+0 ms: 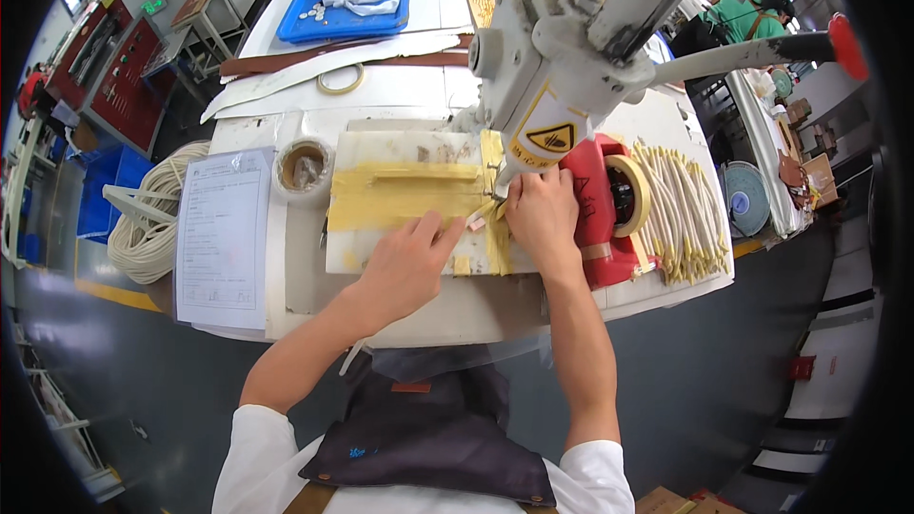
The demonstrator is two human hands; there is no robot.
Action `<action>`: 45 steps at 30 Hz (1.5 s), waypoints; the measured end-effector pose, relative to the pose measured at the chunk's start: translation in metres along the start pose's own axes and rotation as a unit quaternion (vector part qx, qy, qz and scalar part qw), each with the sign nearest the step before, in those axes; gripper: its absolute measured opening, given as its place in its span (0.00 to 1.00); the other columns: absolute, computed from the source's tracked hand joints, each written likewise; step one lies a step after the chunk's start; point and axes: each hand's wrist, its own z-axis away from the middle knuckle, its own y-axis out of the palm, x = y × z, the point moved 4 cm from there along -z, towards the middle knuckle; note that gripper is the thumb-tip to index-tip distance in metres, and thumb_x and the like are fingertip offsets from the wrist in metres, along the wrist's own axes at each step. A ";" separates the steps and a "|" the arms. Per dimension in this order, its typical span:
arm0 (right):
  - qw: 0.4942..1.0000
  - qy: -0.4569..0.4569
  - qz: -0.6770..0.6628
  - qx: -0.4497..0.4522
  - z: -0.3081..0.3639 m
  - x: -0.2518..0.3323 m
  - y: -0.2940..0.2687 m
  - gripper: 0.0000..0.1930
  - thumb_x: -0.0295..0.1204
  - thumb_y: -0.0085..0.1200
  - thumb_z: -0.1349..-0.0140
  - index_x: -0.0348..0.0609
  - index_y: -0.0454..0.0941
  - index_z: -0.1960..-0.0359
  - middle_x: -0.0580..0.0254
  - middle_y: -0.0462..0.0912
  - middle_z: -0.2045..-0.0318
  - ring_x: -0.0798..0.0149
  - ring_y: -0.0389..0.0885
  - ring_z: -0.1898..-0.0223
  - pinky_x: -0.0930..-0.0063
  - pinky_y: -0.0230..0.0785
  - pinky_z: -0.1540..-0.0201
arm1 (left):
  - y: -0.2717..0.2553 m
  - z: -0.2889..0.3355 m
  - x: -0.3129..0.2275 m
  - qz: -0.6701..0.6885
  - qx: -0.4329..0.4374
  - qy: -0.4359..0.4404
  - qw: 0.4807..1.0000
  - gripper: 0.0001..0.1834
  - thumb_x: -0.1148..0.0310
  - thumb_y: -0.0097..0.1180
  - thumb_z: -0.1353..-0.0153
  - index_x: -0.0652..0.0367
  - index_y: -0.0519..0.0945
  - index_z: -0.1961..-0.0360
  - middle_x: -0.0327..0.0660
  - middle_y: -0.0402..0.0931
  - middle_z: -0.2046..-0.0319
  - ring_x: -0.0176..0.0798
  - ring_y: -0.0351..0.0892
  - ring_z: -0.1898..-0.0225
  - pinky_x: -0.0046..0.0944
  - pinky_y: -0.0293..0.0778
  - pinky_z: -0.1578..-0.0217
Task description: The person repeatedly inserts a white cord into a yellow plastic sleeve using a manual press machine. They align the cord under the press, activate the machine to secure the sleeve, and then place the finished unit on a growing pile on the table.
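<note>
My left hand (pixel 405 265) is over the front of a pale board (pixel 357 257) partly covered in yellow tape. Its fingers are closed, and a short white cord end (pixel 478 220) shows at the index fingertip. My right hand (pixel 545 217) has its fingers bent close beside the nose of a grey press (pixel 519 148). What its fingertips grip, if anything, is hidden. A narrow raised bar (pixel 419 172) lies along the taped board. Below my left forearm a white cord tail (pixel 352 356) hangs over the table edge.
A red tape dispenser (pixel 595 219) and many yellow-tipped white cords (pixel 676 214) lie right. Left are a tape roll (pixel 304 168), a paper sheet (pixel 224 238) and a cord coil (pixel 157 228). A blue tray (pixel 345 9) sits behind; the press lever (pixel 752 57) reaches right.
</note>
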 end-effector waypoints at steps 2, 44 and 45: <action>1.000 0.008 0.001 0.007 -0.001 0.000 -0.003 0.14 0.32 0.56 0.35 0.32 0.83 0.57 0.30 0.71 0.37 0.37 0.78 0.52 0.50 0.80 0.53 | 0.003 0.002 0.003 0.031 -0.028 0.014 0.999 0.24 0.80 0.58 0.46 0.63 0.80 0.44 0.44 0.71 0.64 0.46 0.79 0.63 0.44 0.77 0.65; 0.640 -0.188 -0.744 0.024 -0.099 0.000 -0.321 0.21 0.44 0.47 0.27 0.34 0.74 0.52 0.57 0.78 0.67 0.63 0.74 0.62 0.66 0.63 0.48 | 0.006 -0.004 0.001 0.050 -0.011 0.039 0.998 0.26 0.80 0.54 0.46 0.66 0.80 0.43 0.44 0.71 0.64 0.46 0.79 0.62 0.42 0.77 0.63; 0.620 -0.214 -0.750 0.082 -0.102 0.001 -0.319 0.17 0.42 0.48 0.27 0.37 0.76 0.58 0.64 0.75 0.73 0.68 0.70 0.69 0.68 0.61 0.53 | 0.006 -0.003 0.001 0.050 -0.012 0.034 0.998 0.26 0.80 0.54 0.46 0.67 0.80 0.43 0.44 0.71 0.64 0.46 0.79 0.62 0.42 0.77 0.63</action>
